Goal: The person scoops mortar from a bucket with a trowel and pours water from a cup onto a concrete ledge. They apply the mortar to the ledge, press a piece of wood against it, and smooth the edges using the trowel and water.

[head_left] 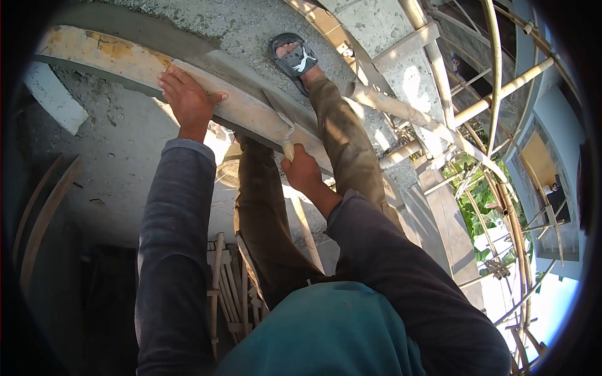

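A long curved wooden board [248,109] runs across the upper left, along a ledge of grey mortar [172,39]. My left hand [188,100] rests on the board's face, fingers stretched over its upper edge and thumb apart. In my right hand [303,170] is a trowel [289,148], gripped by its light handle. Its bent metal neck rises over the board, and the narrow blade lies along the board's far edge, against the mortar. My right hand is below the board's right part.
My foot in a black sandal [295,59] stands on rough concrete beyond the board. Bamboo scaffolding poles [414,113] cross the right side. A pale curved piece [58,97] lies at the left. Thin curved strips [53,213] lean lower left, and wooden slats [232,288] stand below.
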The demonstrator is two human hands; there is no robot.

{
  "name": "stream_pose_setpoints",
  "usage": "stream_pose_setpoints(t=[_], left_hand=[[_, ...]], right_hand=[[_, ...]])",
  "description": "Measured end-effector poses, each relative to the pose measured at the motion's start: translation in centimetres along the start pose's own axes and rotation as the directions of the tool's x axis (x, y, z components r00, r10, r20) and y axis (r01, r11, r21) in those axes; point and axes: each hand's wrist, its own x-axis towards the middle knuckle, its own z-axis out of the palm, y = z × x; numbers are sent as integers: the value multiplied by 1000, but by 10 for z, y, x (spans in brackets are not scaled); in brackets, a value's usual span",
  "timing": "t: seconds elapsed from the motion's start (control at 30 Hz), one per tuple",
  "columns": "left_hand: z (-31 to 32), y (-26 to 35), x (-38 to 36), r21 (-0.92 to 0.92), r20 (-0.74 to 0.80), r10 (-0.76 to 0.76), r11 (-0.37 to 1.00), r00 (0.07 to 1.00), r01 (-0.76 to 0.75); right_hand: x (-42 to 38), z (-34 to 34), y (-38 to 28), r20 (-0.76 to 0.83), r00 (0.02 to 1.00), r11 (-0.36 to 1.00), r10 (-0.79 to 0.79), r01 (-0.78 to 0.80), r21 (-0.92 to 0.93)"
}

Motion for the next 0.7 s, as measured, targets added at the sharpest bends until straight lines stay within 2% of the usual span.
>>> stream_pose_setpoints(t=[0.03, 0.13, 0.27, 0.43, 0.5, 0.63, 0.7], left_hand=[[-1, -2, 0, -4, 0, 5, 1000, 1000, -5], [0, -1, 0, -9, 2, -4, 1000, 1000, 4], [3, -4, -2, -60, -9, 15, 998, 1000, -15], [2, -2, 1, -42, 7, -4, 999, 1000, 4], [2, -3, -2, -45, 12, 0, 999, 1000, 1], [-1, 0, 1, -43, 19, -11, 999, 1000, 12], [0, 0, 1, -43, 20, -10, 999, 1000, 11]], right_hand=[[0, 1, 0, 1, 1000, 1000, -9, 9, 0], [5, 2, 5, -10, 992, 991, 130, -130, -31], [1, 7, 5, -68, 997, 990, 43, -52, -133], [-3, 15, -28, -91, 993, 990, 76, -86, -110], [-2, 14, -37, -130, 990, 991, -56, 39, -129], [-10, 13, -22, -113, 993, 991, -15, -1, -137], [-18, 12, -13, -83, 993, 993, 78, -85, -84]])
